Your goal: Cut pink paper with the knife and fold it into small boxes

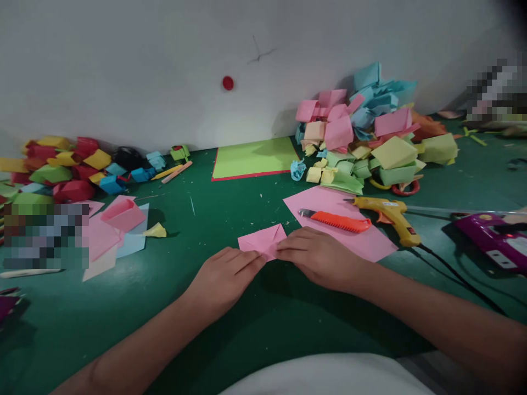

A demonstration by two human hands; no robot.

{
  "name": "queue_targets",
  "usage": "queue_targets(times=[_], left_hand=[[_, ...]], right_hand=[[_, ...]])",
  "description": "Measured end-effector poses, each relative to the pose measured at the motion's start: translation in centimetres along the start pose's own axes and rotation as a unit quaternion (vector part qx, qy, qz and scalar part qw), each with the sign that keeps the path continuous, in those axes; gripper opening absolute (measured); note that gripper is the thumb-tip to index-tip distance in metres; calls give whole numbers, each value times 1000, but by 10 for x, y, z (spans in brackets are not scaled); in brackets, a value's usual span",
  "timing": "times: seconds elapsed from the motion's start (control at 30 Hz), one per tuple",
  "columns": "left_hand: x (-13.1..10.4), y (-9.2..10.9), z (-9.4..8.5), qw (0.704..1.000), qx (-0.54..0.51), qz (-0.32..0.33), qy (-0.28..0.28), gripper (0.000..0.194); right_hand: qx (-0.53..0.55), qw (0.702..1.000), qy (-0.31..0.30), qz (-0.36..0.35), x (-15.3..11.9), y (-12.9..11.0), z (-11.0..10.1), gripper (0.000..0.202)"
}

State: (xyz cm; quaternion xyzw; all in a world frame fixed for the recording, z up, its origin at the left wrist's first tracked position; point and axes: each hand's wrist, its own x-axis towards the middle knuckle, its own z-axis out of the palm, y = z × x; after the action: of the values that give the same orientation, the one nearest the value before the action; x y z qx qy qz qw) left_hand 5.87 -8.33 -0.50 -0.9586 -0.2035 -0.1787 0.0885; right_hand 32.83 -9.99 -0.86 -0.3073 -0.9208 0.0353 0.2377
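Note:
A small pink paper [261,238] with fold creases lies in front of me on the green table. My left hand [225,274] pinches its near left edge, fingers pressed together. From the other side my right hand [319,255] grips the near right edge, its fingertips almost meeting those of the left. Both thumbs are hidden beneath the fingers. Just beyond my right hand, an orange box cutter [341,220] rests on a larger pink sheet [304,198]. A yellow hot glue gun [389,211] lies to the right of that sheet.
Folded paper pieces heap up at the back right [395,151] and in a colourful pile at left [76,189]. A green sheet [255,159] lies by the wall. Pink paper scraps [99,233] are at left, a purple power strip [488,236] at right. The glue gun's cord [457,280] trails rightward.

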Motion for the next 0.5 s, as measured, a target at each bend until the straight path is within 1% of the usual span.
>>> queue_targets(times=[0.13,0.5], left_hand=[[-1,1,-1,1000,13,5,-12,31],[1,1,0,1000,-6,5,-13,31]], right_hand=[[-4,1000,-3,-1,0,0,0,32],[-5,1000,-20,-8,-2,0,-1,34]])
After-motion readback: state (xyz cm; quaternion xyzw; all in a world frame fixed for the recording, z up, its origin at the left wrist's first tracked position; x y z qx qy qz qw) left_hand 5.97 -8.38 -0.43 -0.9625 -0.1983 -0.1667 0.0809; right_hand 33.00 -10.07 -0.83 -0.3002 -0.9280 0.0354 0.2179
